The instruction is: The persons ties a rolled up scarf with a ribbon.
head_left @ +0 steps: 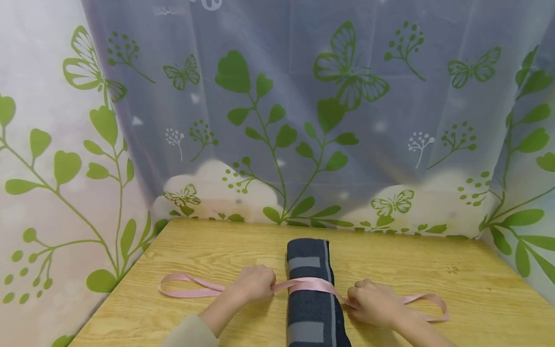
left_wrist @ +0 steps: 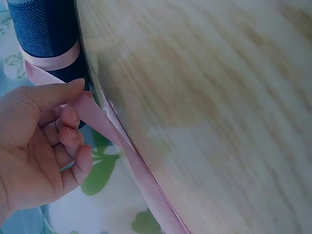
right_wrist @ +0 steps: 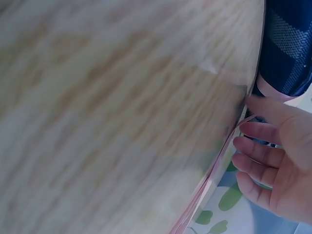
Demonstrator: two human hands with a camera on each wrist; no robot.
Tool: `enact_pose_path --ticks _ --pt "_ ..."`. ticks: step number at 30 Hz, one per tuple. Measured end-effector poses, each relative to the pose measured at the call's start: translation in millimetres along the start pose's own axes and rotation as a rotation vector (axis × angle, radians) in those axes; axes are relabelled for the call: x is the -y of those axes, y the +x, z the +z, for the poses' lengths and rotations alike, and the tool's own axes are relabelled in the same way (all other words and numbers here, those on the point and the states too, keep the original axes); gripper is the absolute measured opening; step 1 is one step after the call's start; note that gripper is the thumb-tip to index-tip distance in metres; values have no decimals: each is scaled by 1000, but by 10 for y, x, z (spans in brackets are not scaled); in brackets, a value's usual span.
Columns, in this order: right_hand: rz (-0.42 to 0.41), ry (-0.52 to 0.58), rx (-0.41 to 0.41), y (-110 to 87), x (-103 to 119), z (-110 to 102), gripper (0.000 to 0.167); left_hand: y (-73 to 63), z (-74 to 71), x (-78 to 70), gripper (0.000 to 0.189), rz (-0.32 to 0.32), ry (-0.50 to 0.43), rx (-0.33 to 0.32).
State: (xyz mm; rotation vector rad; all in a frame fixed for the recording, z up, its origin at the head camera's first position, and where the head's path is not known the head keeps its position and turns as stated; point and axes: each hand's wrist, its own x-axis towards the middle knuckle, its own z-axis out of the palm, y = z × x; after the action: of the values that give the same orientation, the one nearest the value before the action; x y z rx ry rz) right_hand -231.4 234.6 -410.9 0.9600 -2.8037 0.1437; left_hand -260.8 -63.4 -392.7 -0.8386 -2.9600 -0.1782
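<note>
Left hand [head_left: 256,283] and right hand [head_left: 372,301] pinch the pink ribbon [head_left: 314,285], fingers curled; uneven pulling might slide it along the rolled cloth [head_left: 309,308] (lying between these fingers).

No readable text or numbers

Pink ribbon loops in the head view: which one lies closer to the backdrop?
The left loop, on the outer side of the left hand: it lies farther back on the table, while the right loop lies nearer the camera.
</note>
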Motion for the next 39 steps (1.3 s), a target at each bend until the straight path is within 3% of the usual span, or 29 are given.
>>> enact_pose_path --ticks 11,17,23,30,39 --pt "9 -51 -60 -31 -30 -28 28 -34 -20 60 19 -98 -39 -22" --pt "100 -34 -44 -58 -45 -80 35 -46 -46 84 34 -125 -74 -43" --pt "246 -30 -12 -77 -33 -138 41 -53 -67 104 25 -160 -98 -52" --pt "397 77 50 -138 -80 -205 18 -73 -62 147 28 -169 -237 -117" --pt "414 117 25 -205 -145 -204 14 -67 -61 137 38 -226 -307 -116"
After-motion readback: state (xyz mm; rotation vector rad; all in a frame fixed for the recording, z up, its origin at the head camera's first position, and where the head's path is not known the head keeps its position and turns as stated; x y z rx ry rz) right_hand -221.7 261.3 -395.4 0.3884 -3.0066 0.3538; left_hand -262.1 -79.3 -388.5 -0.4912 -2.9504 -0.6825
